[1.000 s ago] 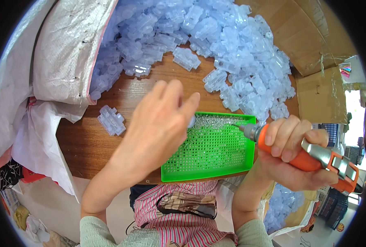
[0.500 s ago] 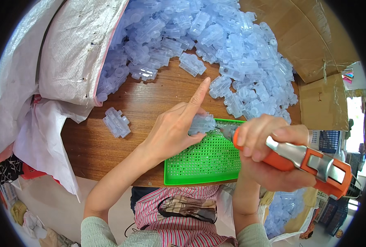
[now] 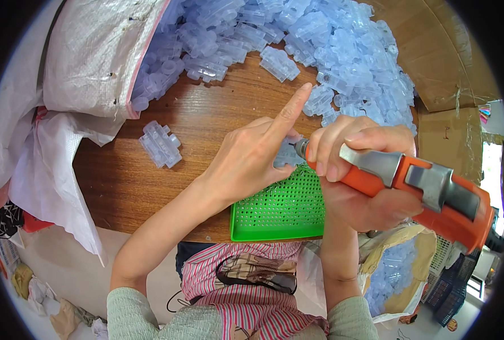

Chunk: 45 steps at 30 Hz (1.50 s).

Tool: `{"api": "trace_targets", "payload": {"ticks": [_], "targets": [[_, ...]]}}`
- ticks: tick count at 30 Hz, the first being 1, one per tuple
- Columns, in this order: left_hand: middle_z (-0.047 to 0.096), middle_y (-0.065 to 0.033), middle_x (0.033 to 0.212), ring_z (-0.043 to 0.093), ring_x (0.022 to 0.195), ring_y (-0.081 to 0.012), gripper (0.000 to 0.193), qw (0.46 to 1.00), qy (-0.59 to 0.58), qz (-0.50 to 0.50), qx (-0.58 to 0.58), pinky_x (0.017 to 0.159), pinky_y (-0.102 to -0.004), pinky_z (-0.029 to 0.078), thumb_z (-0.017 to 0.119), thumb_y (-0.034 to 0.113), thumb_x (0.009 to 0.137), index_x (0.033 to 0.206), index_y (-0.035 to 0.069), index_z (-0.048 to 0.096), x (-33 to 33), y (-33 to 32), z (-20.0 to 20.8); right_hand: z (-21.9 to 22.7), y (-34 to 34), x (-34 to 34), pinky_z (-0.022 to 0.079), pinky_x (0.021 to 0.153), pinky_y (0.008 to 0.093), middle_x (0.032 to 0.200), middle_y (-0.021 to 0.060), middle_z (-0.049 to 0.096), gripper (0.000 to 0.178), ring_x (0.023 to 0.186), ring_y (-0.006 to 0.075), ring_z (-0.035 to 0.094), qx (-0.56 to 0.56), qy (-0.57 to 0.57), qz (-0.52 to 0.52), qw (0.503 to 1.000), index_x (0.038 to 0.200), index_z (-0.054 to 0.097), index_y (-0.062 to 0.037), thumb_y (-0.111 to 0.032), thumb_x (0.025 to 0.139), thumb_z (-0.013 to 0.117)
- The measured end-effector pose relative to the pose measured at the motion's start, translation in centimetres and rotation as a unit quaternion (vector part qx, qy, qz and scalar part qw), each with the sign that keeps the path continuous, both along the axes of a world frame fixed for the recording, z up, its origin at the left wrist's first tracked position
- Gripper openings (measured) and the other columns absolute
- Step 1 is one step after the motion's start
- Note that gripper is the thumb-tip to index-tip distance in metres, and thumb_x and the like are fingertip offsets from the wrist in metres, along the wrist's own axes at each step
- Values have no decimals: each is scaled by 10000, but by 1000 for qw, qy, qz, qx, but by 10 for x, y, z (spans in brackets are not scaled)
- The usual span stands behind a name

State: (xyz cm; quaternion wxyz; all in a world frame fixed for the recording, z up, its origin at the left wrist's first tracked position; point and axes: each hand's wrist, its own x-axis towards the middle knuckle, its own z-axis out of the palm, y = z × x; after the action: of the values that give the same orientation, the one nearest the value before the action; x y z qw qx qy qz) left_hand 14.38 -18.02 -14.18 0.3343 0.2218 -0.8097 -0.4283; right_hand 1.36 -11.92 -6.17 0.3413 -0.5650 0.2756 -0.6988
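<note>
The power tool (image 3: pixel 399 182) is showing orange with silver, the tray (image 3: pixel 277 233) is showing dotted green, and the plastic parts (image 3: pixel 348 54) are looking pale, translucent blue. Grain is streaking the brown table (image 3: pixel 127 198); pink-and-white stripes are crossing the apron (image 3: pixel 246 300).

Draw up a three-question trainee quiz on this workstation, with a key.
1. Which hand grips the orange power screwdriver?
2. True or false: a lone translucent piece lies on the wooden tabletop, left of the green perforated tray.
3. What does the left hand hold at the screwdriver's nose?
a) a white woven sack
b) a translucent bluish plastic part
c) a cardboard flap

Key: 1. The right hand. 2. True. 3. b.
</note>
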Motion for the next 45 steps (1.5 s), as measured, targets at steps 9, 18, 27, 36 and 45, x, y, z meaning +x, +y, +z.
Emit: {"api": "trace_targets", "payload": {"ticks": [9, 18, 27, 36, 45], "targets": [[686, -95, 928, 648, 868, -316, 974, 999, 8, 5, -34, 747, -428, 541, 779, 98, 666, 1507, 150, 289, -2, -1, -6, -5, -6, -2, 457, 550, 308, 659, 36, 530, 795, 590, 150, 510, -14, -14, 31, 999, 1157, 540, 4, -736, 875, 463], [691, -94, 1070, 662, 973, -265, 672, 999, -31, 5, -41, 855, -369, 533, 800, 72, 664, 1291, 112, 563, 2, 1, -2, -8, 60, -36, 447, 524, 316, 680, 71, 554, 684, 584, 184, 519, 87, -13, -48, 995, 1062, 540, 18, -613, 828, 664], [697, -101, 1048, 664, 942, -288, 492, 997, -26, -4, -78, 819, -365, 539, 800, 69, 667, 1139, 67, 663, 0, -2, 0, -43, 79, -41, 431, 480, 312, 662, 45, 510, 641, 529, 164, 492, 109, 25, -117, 987, 1020, 528, -27, -656, 900, 514], [702, -100, 1033, 670, 939, -280, 493, 996, -28, 2, -88, 817, -365, 543, 806, 70, 658, 1131, 71, 669, 0, -1, 1, -49, 79, -42, 437, 480, 316, 652, 47, 509, 671, 542, 168, 510, 96, 13, -99, 990, 1022, 533, -14, -673, 892, 511], [695, -110, 1050, 664, 934, -285, 471, 997, -24, -2, -71, 803, -355, 542, 797, 67, 658, 1113, 63, 675, 2, 0, 2, 10, 62, -38, 411, 508, 288, 647, 12, 492, 782, 552, 147, 473, 10, 84, -56, 995, 1104, 554, -34, -767, 846, 470]]}}
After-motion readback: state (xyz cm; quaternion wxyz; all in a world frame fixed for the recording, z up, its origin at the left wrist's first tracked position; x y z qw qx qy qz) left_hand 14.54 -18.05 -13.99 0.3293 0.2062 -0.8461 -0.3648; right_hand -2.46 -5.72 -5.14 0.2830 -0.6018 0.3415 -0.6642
